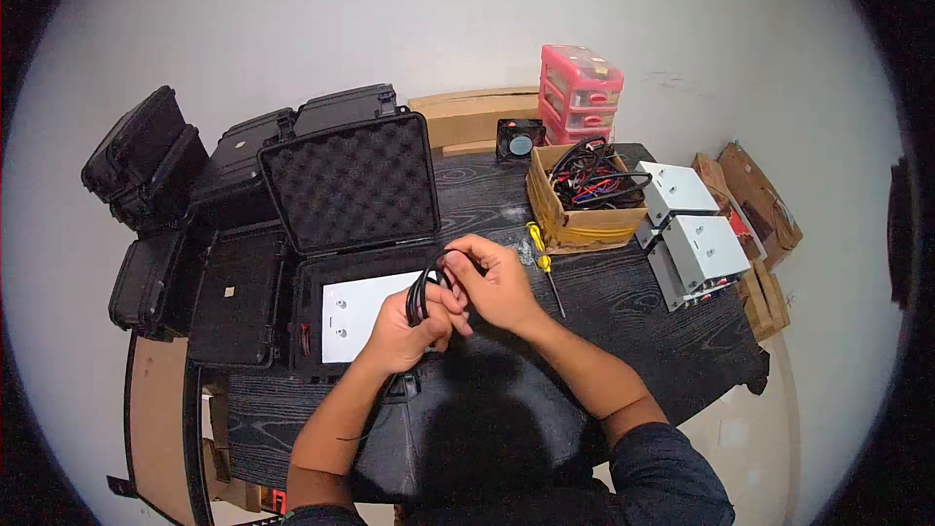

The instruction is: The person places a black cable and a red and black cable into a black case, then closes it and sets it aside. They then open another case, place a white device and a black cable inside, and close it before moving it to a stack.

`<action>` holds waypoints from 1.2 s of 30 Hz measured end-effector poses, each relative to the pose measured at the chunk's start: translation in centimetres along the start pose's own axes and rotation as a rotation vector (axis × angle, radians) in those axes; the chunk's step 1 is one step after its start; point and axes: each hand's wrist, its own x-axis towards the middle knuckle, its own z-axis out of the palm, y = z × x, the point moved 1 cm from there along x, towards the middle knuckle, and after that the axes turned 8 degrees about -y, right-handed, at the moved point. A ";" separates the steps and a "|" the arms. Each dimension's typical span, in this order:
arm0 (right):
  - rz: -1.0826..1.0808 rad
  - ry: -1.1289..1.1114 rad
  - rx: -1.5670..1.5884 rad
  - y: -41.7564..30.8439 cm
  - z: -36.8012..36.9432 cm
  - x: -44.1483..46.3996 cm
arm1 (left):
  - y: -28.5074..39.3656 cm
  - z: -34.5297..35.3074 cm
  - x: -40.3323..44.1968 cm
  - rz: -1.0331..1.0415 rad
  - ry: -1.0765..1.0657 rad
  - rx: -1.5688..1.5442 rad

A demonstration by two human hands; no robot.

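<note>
A black cable (pixel 417 300) is looped in a small coil between my two hands. My left hand (pixel 401 333) is closed around the lower part of the coil. Against its upper part, my right hand (pixel 492 287) pinches the cable between thumb and fingers. Both hands are held over the right edge of an open black hard case (pixel 310 278). Egg-crate foam (pixel 351 180) lines its raised lid. A white panel with metal switches or connectors (pixel 362 317) lies in the case, partly hidden by my left hand. Beside the panel sits a small red item (pixel 305 339).
Several black cases (pixel 243 156) stand at the left and back. A cardboard box of cables (pixel 584 226), a yellow screwdriver (pixel 543 261), a black fan (pixel 520 139) and pink drawers (pixel 584 88) are across the table. White metal units (pixel 706 248) stand at the right edge.
</note>
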 end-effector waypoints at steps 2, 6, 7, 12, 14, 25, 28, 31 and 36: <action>0.013 -0.007 0.093 0.4 -0.1 0.1 | 0.3 0.1 -0.1 -0.089 0.039 0.001; 0.033 -0.049 0.125 0.9 0.0 0.3 | 0.4 -0.1 -0.4 -0.028 0.028 -0.100; 0.067 -0.092 0.072 1.0 0.0 0.4 | 0.5 -0.2 -0.5 -0.063 0.016 -0.162; 0.042 -0.187 -0.072 0.6 -0.8 0.5 | 0.8 -0.2 -0.2 -0.067 0.037 -0.358; -0.049 -0.184 -0.235 0.5 -0.9 0.5 | 0.9 -0.2 0.1 0.005 0.011 -0.466; 0.035 -0.444 -0.644 0.2 -0.2 -0.8 | 0.3 -0.6 0.9 0.230 0.221 -0.376; 0.041 -0.514 -0.626 -0.2 -0.2 -1.0 | 0.1 -1.3 1.1 0.254 0.257 -0.283; 0.086 -0.601 -0.521 -0.6 -0.1 -1.1 | 0.3 -1.7 1.1 0.307 0.302 0.100; 0.127 -0.664 -0.345 -0.7 -0.4 -1.2 | 1.4 -2.6 0.4 0.189 0.321 0.429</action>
